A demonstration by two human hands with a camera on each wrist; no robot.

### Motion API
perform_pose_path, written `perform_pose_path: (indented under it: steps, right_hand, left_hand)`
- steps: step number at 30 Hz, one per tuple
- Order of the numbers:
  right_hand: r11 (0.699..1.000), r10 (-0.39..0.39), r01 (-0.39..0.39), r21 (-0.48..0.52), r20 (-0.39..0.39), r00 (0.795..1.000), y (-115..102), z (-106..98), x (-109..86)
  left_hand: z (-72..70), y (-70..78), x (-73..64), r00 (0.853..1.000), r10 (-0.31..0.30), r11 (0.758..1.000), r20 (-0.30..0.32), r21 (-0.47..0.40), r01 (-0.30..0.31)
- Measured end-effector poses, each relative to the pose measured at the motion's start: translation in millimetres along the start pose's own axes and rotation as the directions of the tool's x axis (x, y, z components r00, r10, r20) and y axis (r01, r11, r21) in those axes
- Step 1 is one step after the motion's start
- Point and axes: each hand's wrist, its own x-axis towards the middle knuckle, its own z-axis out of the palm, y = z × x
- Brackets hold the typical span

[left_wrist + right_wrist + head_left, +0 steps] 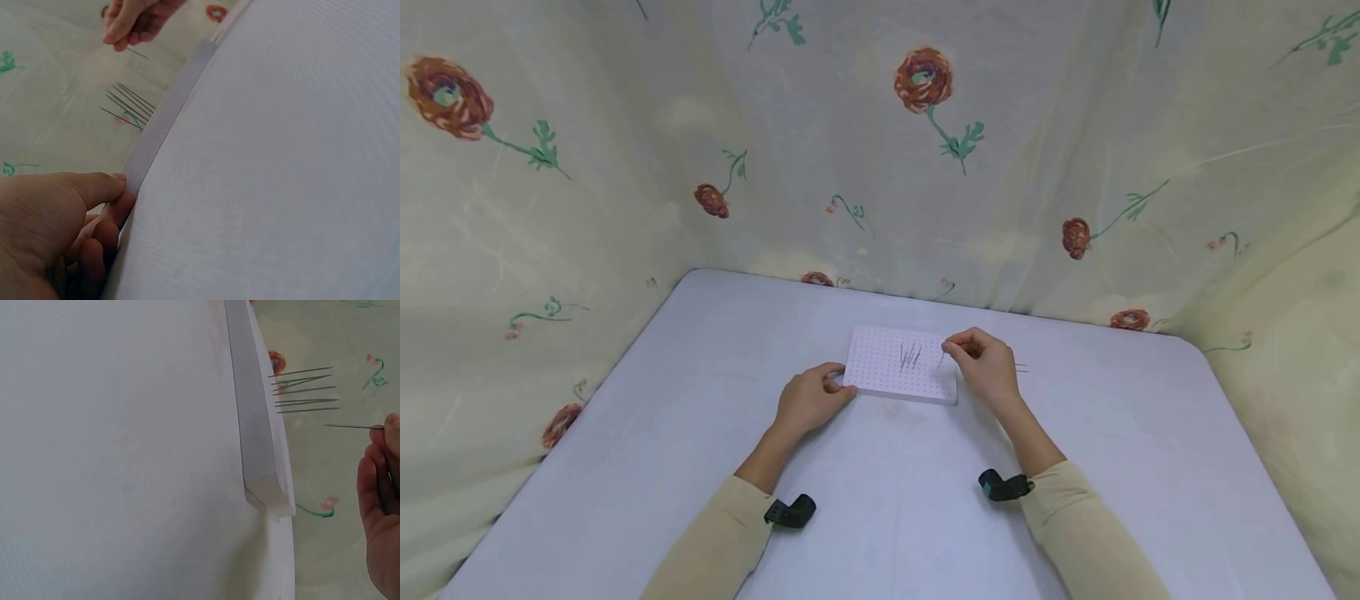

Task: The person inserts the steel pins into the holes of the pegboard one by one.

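Observation:
A white pegboard with rows of small holes lies flat on the table. Several thin metal needles stand up from it, right of its middle, some leaning. My left hand grips the board's near left corner, its thumb along the front edge and its other fingers curled at the side. Over the right part of the board, my right hand pinches one more needle between thumb and fingertips. That needle points down, and in the right wrist view its free tip is apart from the board's surface.
Two more needles lie on the white table just right of my right hand. A flowered curtain hangs behind the table and along both sides. Black cameras are strapped at both wrists.

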Motion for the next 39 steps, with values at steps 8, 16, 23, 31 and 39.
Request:
perform_pose_path:
  steps: [8,16,23,31,39]
  right_hand:
    - [0.999,-0.039,0.040,-0.009,0.032,0.999,-6,18,-4.0]
    - [0.995,-0.090,0.090,-0.033,0.009,0.996,-5,31,-4.9]
    - [0.997,-0.059,0.059,-0.052,0.015,0.998,-3,40,-5.9]
    - [0.996,-0.061,0.061,-0.057,0.004,0.998,-6,44,-6.6]
    - [0.995,-0.071,0.070,-0.077,0.000,0.998,-6,47,-6.8]
  left_hand:
    - [1.4,-0.9,-0.8,1.000,-0.009,1.000,-0.001,-0.003,0.009]
    - [1.7,0.6,-1.0,1.000,-0.016,1.000,0.003,0.003,0.016]
    - [0.7,0.6,-1.6,1.000,-0.021,1.000,0.005,0.006,0.021]
    - [0.4,1.5,-1.9,1.000,-0.012,1.000,-0.001,0.003,0.012]
    - [-2.7,4.2,-2.4,1.000,-0.018,1.000,-0.001,0.003,0.018]
